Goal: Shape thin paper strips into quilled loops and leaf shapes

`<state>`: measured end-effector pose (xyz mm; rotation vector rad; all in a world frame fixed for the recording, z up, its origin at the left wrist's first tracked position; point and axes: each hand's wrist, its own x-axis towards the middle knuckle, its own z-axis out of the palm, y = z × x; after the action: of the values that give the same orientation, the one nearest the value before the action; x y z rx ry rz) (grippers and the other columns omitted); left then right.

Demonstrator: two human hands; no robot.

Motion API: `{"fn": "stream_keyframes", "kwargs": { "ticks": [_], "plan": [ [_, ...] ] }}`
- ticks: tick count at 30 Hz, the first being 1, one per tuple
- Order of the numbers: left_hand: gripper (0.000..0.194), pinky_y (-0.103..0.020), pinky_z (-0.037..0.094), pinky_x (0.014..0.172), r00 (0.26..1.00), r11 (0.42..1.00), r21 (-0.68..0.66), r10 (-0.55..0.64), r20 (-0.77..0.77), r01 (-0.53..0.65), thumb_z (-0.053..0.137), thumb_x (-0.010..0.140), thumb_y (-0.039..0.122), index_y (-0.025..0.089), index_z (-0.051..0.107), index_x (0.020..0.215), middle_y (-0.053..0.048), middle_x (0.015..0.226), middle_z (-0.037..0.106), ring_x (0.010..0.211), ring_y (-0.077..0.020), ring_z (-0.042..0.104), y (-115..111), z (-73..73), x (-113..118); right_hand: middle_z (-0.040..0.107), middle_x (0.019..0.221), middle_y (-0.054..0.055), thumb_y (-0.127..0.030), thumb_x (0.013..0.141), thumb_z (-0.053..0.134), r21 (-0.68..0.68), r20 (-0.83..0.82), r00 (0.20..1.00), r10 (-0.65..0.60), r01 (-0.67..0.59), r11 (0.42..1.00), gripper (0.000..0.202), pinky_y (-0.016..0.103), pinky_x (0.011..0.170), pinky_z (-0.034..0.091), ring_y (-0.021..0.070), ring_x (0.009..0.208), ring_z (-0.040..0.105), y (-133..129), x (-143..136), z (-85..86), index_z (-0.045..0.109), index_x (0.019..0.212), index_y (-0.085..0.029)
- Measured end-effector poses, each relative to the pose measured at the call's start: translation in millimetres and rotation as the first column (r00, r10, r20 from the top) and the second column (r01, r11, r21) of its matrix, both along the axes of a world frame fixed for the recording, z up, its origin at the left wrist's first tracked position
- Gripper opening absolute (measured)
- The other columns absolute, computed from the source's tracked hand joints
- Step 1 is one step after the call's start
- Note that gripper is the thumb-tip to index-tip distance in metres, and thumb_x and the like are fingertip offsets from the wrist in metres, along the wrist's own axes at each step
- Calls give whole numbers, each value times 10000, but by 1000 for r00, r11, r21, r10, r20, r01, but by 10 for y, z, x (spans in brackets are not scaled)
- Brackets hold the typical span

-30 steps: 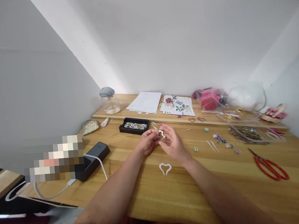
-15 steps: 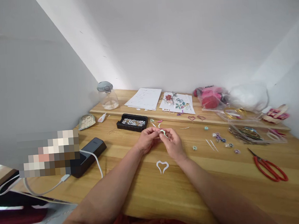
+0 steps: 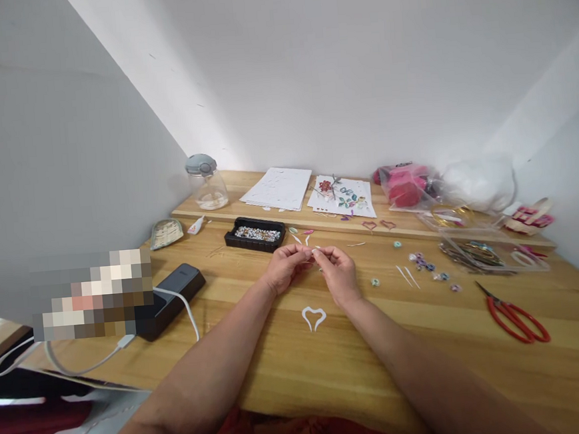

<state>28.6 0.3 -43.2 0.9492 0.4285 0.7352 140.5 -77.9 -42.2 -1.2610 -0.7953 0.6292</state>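
My left hand (image 3: pixel 288 269) and my right hand (image 3: pixel 340 273) meet above the table, thumbs and forefingers pinched together at the tips. Between them is a small pale green strip, now almost wholly covered by the fingers. Nearer to me lies a white heart-shaped outline (image 3: pixel 305 318), its lower point left unjoined. Just beyond my fingers are thin white strips (image 3: pixel 296 240), a green loop (image 3: pixel 293 231) and a pink loop (image 3: pixel 309 231). A green coil (image 3: pixel 375 282) rests right of my right hand.
A black tray of beads (image 3: pixel 257 234) stands behind my left hand. To the right lie two white strips (image 3: pixel 403 276), several purple coils (image 3: pixel 421 261), red-handled scissors (image 3: pixel 521 319) and a clear box (image 3: pixel 493 254). A black power bank (image 3: pixel 178 292) with a white cable sits left.
My fingertips have drawn closer over the pale green strip, which showed between them before and is now mostly hidden. The view has shifted slightly.
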Motion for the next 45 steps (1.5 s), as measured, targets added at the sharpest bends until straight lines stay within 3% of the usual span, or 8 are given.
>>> {"fn": "stream_keyframes", "kwargs": {
  "ticks": [8,14,23,32,45],
  "plan": [
    [300,-236,469,687,999,999,5,32,0,-32,868,598,294,103,713,770,-43,732,688,683,-108,613,-13,49,1,691,765,29,-445,736,721,73,77,997,-14,8,997,264,305,696,484,162,704,605,15,38,-6,667,776,-190],
    [312,-213,483,623,1000,1000,-6,22,-18,-22,859,612,301,102,705,797,-43,718,682,657,-103,617,-20,65,7,687,746,23,-395,707,751,79,24,999,-33,31,996,224,298,677,474,158,694,586,7,36,23,679,752,-188],
    [331,-194,493,527,997,1000,-11,23,-77,-24,867,600,301,104,684,793,-36,756,674,599,-92,616,-38,91,5,673,716,24,-441,675,754,-2,-48,997,-66,66,998,280,248,501,373,141,609,536,15,68,27,686,758,-182],
    [342,-198,492,509,998,1000,10,10,-67,-10,859,613,328,118,683,818,-48,823,680,620,-102,627,-33,60,7,697,760,22,-432,667,750,-18,-114,992,-57,55,998,265,250,494,344,133,595,541,39,82,-5,681,746,-189],
    [365,-205,480,512,993,999,42,16,-119,-11,862,600,359,126,639,772,-14,665,643,505,-78,573,-57,72,12,678,703,29,-444,653,763,-49,-27,998,-62,60,997,280,245,482,338,145,608,537,-15,49,66,675,717,-186]
  ]
}}
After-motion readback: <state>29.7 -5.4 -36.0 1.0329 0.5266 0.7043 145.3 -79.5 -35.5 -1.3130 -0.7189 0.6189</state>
